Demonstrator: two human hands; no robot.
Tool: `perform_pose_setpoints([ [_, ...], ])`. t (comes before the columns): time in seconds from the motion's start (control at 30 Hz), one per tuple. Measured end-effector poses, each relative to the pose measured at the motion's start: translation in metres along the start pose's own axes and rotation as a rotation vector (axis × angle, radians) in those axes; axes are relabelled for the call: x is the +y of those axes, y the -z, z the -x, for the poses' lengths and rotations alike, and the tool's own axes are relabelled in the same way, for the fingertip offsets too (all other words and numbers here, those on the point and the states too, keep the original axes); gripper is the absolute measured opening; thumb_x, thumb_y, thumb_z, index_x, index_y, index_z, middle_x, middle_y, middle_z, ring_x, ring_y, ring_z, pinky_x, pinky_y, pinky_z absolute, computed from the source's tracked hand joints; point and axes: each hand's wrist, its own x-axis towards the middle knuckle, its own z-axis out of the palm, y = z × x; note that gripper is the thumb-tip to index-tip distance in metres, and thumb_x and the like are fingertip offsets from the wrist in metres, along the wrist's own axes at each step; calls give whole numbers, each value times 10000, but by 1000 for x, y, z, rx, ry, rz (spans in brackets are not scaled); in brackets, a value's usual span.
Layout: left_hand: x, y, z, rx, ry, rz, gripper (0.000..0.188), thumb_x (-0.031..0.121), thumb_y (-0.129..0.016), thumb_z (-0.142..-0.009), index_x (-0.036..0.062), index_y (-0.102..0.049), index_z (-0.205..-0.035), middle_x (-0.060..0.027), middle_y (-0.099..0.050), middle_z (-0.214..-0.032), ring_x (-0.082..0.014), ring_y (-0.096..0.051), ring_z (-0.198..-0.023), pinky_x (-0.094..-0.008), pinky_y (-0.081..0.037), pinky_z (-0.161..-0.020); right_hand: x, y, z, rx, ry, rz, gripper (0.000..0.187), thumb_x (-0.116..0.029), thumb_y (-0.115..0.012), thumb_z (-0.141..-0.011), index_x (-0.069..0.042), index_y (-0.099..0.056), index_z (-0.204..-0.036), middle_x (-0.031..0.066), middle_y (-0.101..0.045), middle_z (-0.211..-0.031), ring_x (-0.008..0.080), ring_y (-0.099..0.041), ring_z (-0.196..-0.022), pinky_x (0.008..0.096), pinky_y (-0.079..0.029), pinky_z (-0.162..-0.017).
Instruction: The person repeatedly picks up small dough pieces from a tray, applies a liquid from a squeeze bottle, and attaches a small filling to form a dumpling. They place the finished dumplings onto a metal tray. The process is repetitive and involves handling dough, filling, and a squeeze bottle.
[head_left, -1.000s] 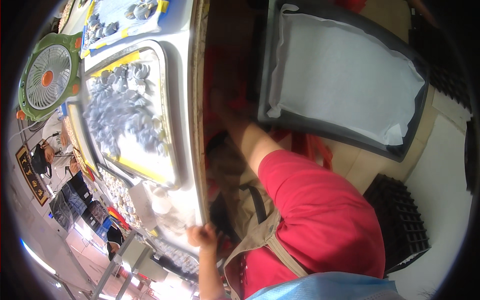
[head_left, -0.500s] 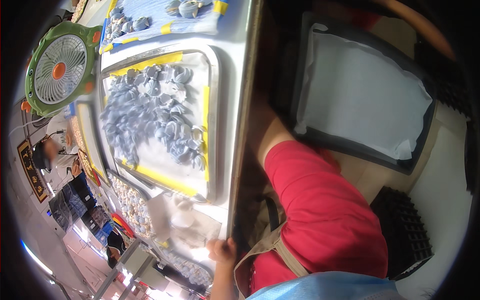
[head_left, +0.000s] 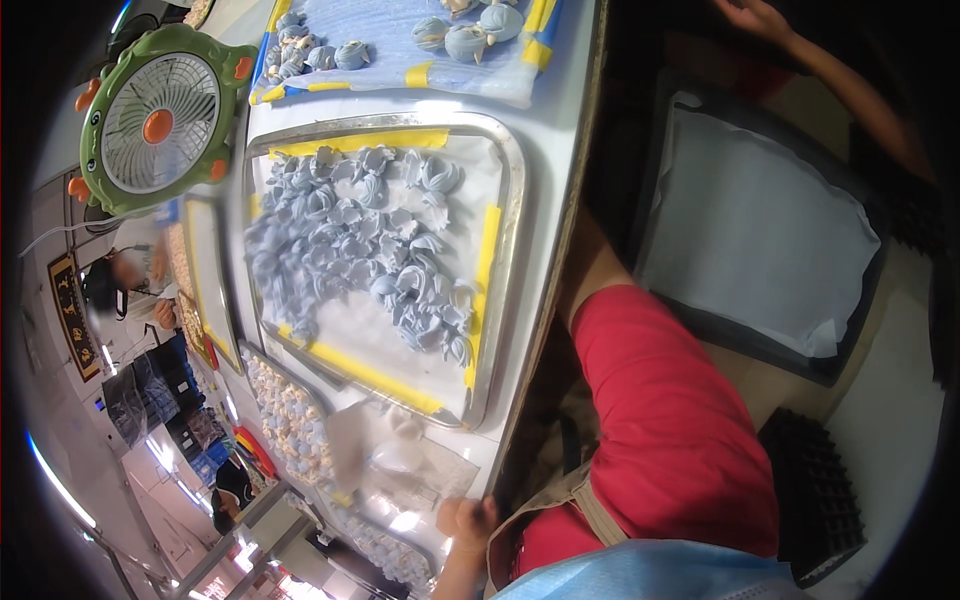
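Note:
My left hand [head_left: 468, 520] is beside the near edge of the white table, its fingers curled; whether anything is inside them is hidden. My right arm in a red sleeve [head_left: 670, 410] reaches past the table's edge into shadow, and its hand is out of sight. Nearest on the table stands a metal-rimmed tray [head_left: 508, 230] lined with white sheet and yellow tape. Heaped on it are many small blue-grey moulded pieces [head_left: 345, 225], ridged and shell-like, some hollow with jagged rims. Close to my left hand lies a crumpled clear plastic bag [head_left: 400, 455].
A black tray [head_left: 650, 215] with a white liner sits lower, right of the table. Below it stand black ribbed crates [head_left: 810, 490]. A green fan [head_left: 160, 125] and another tray of blue pieces [head_left: 465, 42] are at the back. Another person's forearm [head_left: 850, 85] shows at upper right.
The view has shifted, so the table and trays sit farther right and lower. The other person's hand now shows at the top right. My left hand keeps its place by the table edge.

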Motion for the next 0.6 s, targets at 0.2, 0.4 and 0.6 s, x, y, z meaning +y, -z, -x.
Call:
perform_pose_setpoints([
  [0.2,2,-1,0,8,-60,-8,221,183,-664,-787,81,-477,-844,-65,-476,-633,-249,-461,-492,-351,-351,-430,8,2,47,-38,71,73,222,-147,-481,-838,-39,-619,-975,154,-620,-998,313,-591,-932,433,-454,-781],
  [0.4,1,-3,10,65,2,-78,226,153,-711,-720,99,-492,-731,-60,-473,-594,-250,-463,-503,-363,-365,-452,22,-7,125,-132,231,204,217,-142,-480,-839,-37,-623,-965,156,-626,-986,317,-599,-920,431,-463,-770],
  [0.6,7,11,-7,279,-19,100,132,5,-660,-739,64,-572,-817,-90,-550,-693,-255,-532,-577,-333,-423,-514,60,0,198,-163,413,401,213,-136,-478,-840,-34,-626,-954,158,-631,-974,320,-607,-907,429,-472,-759],
])
